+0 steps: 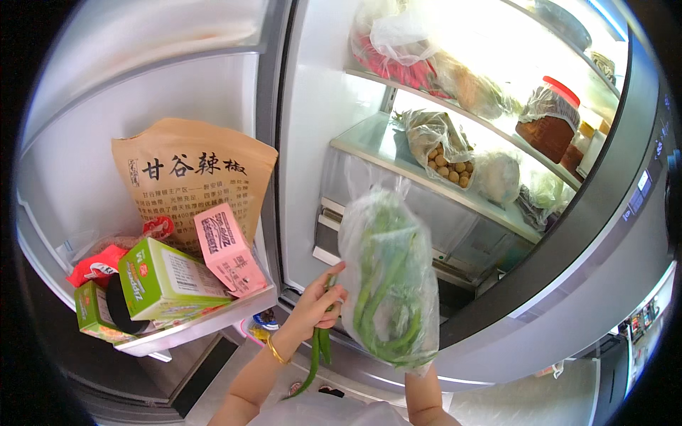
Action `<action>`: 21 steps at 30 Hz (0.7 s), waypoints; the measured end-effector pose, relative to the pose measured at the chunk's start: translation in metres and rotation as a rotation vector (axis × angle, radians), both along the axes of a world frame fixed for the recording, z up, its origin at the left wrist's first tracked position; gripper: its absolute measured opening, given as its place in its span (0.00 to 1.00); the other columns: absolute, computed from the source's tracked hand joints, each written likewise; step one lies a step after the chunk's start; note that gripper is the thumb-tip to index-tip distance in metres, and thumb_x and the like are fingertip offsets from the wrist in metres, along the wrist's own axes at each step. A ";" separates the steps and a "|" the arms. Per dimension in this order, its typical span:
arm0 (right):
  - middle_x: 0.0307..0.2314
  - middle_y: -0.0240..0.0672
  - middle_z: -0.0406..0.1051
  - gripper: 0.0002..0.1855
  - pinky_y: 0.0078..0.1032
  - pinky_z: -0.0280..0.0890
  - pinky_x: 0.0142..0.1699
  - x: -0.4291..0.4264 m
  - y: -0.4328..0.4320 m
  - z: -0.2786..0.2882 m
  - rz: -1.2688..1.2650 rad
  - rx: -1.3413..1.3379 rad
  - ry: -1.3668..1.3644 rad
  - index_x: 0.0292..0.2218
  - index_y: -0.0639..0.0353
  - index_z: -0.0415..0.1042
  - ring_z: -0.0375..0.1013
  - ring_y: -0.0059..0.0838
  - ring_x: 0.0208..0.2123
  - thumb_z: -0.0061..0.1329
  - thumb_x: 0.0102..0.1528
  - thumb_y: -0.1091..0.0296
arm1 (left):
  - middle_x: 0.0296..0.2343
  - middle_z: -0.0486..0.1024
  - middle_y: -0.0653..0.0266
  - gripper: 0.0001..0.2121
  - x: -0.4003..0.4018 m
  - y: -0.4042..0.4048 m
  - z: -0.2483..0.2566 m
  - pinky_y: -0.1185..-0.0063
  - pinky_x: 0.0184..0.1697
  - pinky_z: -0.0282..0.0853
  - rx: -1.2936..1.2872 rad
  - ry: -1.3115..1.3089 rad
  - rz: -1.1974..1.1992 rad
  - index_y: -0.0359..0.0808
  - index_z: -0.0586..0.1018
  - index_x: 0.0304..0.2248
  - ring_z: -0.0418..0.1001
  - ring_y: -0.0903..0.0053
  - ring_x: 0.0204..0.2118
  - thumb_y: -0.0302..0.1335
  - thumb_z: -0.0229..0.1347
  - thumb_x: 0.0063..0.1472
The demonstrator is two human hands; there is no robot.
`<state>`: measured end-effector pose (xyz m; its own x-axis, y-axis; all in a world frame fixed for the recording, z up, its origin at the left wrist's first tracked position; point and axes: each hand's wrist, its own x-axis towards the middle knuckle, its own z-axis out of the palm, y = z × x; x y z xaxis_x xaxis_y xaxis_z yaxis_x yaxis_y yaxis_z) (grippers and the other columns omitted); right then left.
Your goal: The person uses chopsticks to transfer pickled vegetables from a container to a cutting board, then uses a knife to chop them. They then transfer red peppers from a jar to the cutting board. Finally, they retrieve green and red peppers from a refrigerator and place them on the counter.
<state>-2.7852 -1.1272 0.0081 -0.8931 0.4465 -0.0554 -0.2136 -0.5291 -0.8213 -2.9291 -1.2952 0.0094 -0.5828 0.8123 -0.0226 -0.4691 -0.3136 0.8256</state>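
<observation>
My left hand [324, 304], with a gold bangle at the wrist, grips a few long green peppers [318, 349] that hang below its fingers. Its extended index finger reaches the side of a clear plastic bag [426, 255]. Inside the bag lie more long green peppers [367, 319], curled into a loop at the bottom. My right hand [422, 370] is mostly hidden behind the lower end of this bag and supports it. The bag hangs in front of the open refrigerator [330, 90], over its lower drawers.
The open refrigerator door [213, 85] at left holds a brown paper bag [197, 160], a pink carton [226, 245] and green boxes [165, 282]. Inside, shelves bear bagged red peppers [394, 69], bagged round brown items [450, 165] and a red-lidded jar [549, 120]. A second door [559, 287] curves along the right.
</observation>
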 end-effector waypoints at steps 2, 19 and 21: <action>0.44 0.36 0.68 0.23 0.32 0.69 0.45 -0.019 -0.009 0.042 -0.017 0.087 0.039 0.49 0.57 0.64 0.71 0.33 0.40 0.40 0.59 0.50 | 0.24 0.67 0.67 0.18 -0.010 -0.008 -0.011 0.90 0.12 0.44 0.094 -0.016 -0.022 0.39 0.60 0.53 0.50 0.93 0.12 0.28 0.46 0.64; 0.31 0.49 0.72 0.29 0.35 0.71 0.30 -0.334 0.168 0.214 -0.451 1.304 -0.715 0.36 0.64 0.72 0.74 0.41 0.27 0.45 0.53 0.41 | 0.14 0.64 0.70 0.14 0.020 0.002 -0.046 0.86 0.22 0.58 -0.046 0.723 0.157 0.34 0.69 0.45 0.64 0.88 0.18 0.23 0.52 0.59; 0.29 0.47 0.73 0.24 0.33 0.70 0.31 -0.317 0.149 0.202 -0.793 1.806 -0.562 0.33 0.64 0.73 0.74 0.44 0.25 0.46 0.53 0.46 | 0.13 0.62 0.70 0.14 0.023 -0.001 -0.041 0.86 0.23 0.59 -0.064 0.704 0.139 0.34 0.69 0.45 0.63 0.88 0.18 0.22 0.52 0.59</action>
